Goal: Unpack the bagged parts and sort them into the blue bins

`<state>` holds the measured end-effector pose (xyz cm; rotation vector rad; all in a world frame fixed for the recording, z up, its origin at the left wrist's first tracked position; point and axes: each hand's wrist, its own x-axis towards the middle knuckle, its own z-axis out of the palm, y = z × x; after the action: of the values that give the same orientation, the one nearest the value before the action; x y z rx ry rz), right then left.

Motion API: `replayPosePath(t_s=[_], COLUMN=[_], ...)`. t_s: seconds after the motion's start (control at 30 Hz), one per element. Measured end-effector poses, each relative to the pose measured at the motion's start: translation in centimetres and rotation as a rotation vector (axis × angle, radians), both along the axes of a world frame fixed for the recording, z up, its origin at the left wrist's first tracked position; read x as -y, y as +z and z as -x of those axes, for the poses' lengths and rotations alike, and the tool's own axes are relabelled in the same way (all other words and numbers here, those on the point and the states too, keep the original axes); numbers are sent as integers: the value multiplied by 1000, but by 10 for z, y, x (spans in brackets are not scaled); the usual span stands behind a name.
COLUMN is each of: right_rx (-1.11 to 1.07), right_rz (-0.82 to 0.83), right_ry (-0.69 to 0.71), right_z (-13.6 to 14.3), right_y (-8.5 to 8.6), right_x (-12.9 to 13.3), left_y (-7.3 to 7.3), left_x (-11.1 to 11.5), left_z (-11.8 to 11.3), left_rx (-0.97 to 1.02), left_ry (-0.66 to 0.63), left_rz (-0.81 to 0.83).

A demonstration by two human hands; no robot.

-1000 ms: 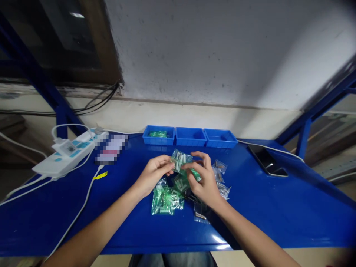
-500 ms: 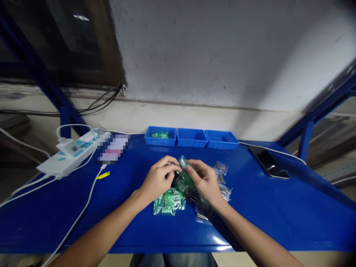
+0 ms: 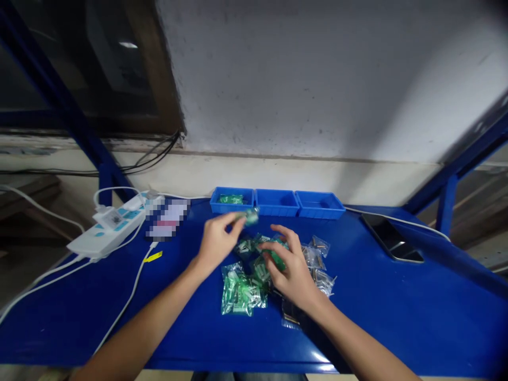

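Between thumb and fingers, my left hand (image 3: 219, 235) pinches a small green packet (image 3: 250, 216), slightly blurred, just in front of the left blue bin (image 3: 232, 207). My right hand (image 3: 289, 264) is spread over the pile, fingers apart, its fingertips near green packets (image 3: 260, 269). More bright green packets (image 3: 240, 293) lie on the blue table in front of the pile. Clear packets (image 3: 323, 281) with small metal-looking parts are to the right, partly hidden by my right hand. Green packets (image 3: 231, 199) also lie inside the left bin.
Beside it stand a middle blue bin (image 3: 277, 210) and a right blue bin (image 3: 320, 212). A white power strip (image 3: 105, 233), cables and a blurred-out phone (image 3: 169, 219) are left; a dark phone (image 3: 391, 238) lies right. Blue posts flank the table.
My left hand has moved up and away from my right hand with a green packet, toward the left bin. My right hand has opened over the pile. The view has shifted slightly.
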<state>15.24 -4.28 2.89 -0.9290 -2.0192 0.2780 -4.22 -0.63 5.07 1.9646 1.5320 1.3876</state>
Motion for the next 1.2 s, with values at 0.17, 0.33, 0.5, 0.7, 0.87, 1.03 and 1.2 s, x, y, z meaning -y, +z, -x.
replayPosePath(t_s=[0.17,0.33,0.5,0.7,0.87,1.03,1.2], right_rx=[-16,2,-10,-63,-1,-26,-107], right_rz=[57,118,130,174,263,271,336], right_ry=[-84,-189,-152,-73,-58,-17,-13], right_z=[-7,-20,-24,-16,-14,-11,-10], right_y=[-1,-3,1,4,5,4,8], right_x=[-8,-25,-27,-17,-15,-12,-13], left_y=[25,-12,-42,-44,-39,-16,-14], left_x=[-40,-31,-8,-5,-6,12,24], left_z=[14,5,10,5,3,-15,-33], left_rx=[-491,-685,-657,-442,12,455,585], left_ry=[261,-131,-138,-40,-57,-236,-312], left_rz=[-176,224,398,399,309,475,493])
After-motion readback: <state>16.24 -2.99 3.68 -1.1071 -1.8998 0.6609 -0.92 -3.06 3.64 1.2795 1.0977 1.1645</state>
